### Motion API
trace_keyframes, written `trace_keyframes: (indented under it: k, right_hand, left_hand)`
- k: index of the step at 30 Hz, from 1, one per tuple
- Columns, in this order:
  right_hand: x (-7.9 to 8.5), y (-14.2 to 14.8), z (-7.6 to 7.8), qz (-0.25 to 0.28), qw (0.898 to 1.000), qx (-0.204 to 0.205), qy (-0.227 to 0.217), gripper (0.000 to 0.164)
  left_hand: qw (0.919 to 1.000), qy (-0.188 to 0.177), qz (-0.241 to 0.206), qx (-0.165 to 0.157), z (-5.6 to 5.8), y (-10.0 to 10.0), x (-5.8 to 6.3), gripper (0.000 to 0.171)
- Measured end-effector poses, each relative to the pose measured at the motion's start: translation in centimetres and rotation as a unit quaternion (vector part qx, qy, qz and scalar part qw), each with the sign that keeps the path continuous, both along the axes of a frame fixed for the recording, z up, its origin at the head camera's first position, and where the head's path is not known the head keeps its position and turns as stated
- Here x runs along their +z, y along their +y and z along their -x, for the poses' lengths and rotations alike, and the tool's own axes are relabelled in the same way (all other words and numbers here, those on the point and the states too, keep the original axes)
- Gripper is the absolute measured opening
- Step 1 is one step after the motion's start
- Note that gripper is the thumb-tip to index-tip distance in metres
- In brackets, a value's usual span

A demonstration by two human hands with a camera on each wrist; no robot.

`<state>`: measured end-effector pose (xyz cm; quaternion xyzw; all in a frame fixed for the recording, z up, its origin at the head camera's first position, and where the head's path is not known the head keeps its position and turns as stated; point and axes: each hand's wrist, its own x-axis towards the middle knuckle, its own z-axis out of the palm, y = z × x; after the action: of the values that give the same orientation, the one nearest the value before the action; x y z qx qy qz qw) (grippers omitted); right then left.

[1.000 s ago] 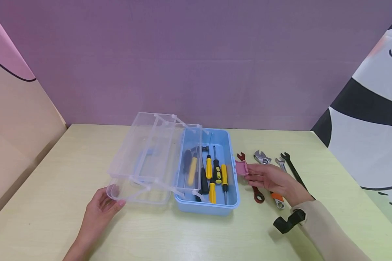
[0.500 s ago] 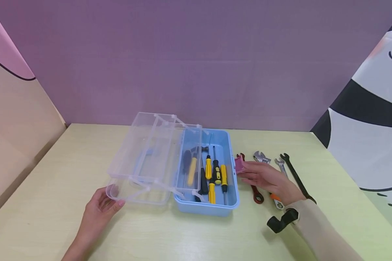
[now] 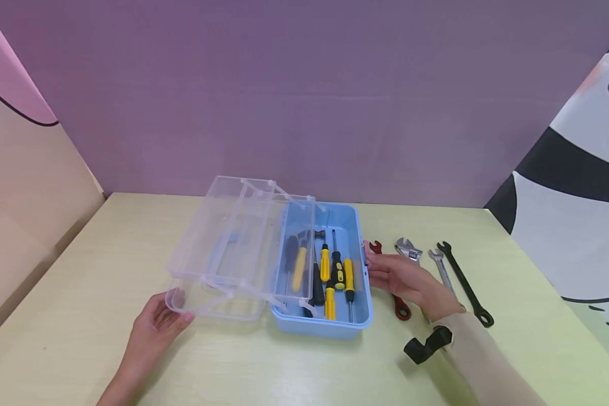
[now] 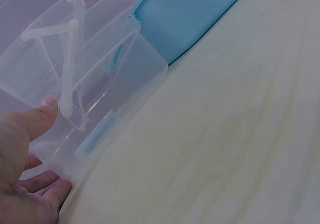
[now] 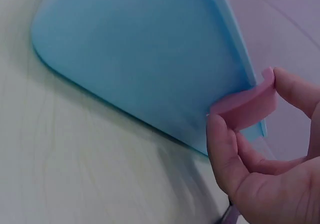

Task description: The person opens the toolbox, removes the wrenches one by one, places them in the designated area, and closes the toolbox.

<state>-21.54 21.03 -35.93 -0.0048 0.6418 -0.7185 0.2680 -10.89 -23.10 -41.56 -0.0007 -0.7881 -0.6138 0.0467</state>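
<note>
A light blue toolbox (image 3: 321,327) stands on the table, its clear plastic lid (image 3: 188,256) swung open to the left. My left hand (image 3: 154,330) holds the lid's near outer corner; in the left wrist view the thumb is above it and the fingers below. At the box's right wall, my right hand (image 3: 408,282) pinches a pink latch (image 5: 247,107) between thumb and fingers. The latch slants outward at the rim in the right wrist view. Inside lie several yellow-and-black screwdrivers (image 3: 349,279) and a small hammer (image 3: 320,233), partly seen through the lid.
Right of the box lie a red wrench (image 3: 402,309), an adjustable wrench (image 3: 407,248) partly covered by the right hand, a silver wrench (image 3: 442,268) and a long black wrench (image 3: 462,276). A purple backdrop (image 3: 304,101) rises behind the table (image 3: 81,270).
My right hand has moved left towards the box wall, and the pink latch has swung from sticking outward to nearer the wall. The left hand and lid have stayed put.
</note>
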Motion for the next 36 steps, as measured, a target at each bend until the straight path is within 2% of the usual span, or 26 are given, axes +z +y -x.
trace_keyframes:
  k: [7,15,19,23,27,32,36]
  right_hand:
    - [-0.1,-0.4,-0.1,0.006,0.999,-0.035,-0.01,0.015]
    - [-0.1,-0.6,-0.1,0.007,0.999,-0.039,0.013,0.016]
    - [-0.1,-0.9,0.2,-0.002,0.999,-0.041,0.028,0.016]
    - [-0.1,-1.4,0.4,0.005,0.999,-0.045,0.019,0.02]
    - [-0.3,-1.8,0.3,0.006,0.999,-0.049,0.014,0.024]
    - [-0.9,-1.5,-0.3,-0.021,0.998,-0.059,0.006,0.023]
    - [-1.2,-1.0,-0.8,-0.014,0.998,-0.062,0.01,0.024]
  left_hand:
    - [0.9999,0.01,0.003,-0.004,0.1,0.2,0.2,0.057]
    - [0.9999,0.006,0.008,-0.004,0.3,0.4,0.2,0.058]
    - [0.9996,0.01,0.026,-0.002,0.3,0.2,0.2,0.058]
    - [0.9988,0.01,0.047,0.004,0.3,-0.3,0.2,0.059]
    - [0.9992,-0.007,0.038,0.006,0.2,-0.6,0.2,0.06]
    - [0.9988,-0.037,0.032,0.0,0.0,-0.5,-0.1,0.063]
    - [0.9991,-0.038,0.019,-0.005,0.1,-0.2,-0.3,0.06]
